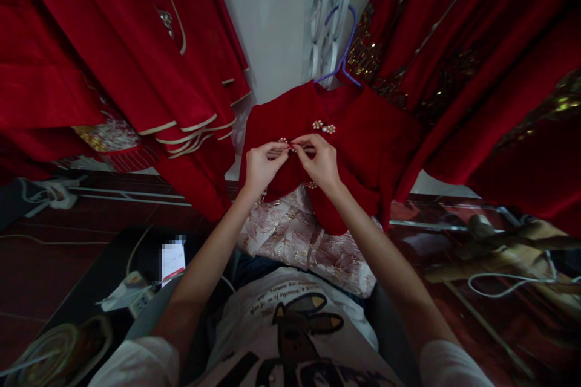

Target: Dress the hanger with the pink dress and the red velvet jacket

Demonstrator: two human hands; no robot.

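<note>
A red jacket (376, 127) hangs in front of me on a purple hanger (353, 30). Flower-shaped pearl fasteners (324, 127) sit along its front opening. My left hand (263, 166) and my right hand (320, 160) meet at the middle fastener (283, 140), thumbs and forefingers pinched together on it. The fingertips hide most of that fastener. Below the right hand another pearl fastener (311, 185) shows at the jacket's edge. Pink and gold brocade cloth (308, 236) spreads under the jacket and over my lap.
Red garments with pale piping (181, 72) hang at left; red garments with gold sequins (436, 54) hang at right. A black surface (104, 266) at lower left bears a power strip (136, 296) and a lit phone (172, 261). Wooden pieces and a white cord (499, 293) lie lower right.
</note>
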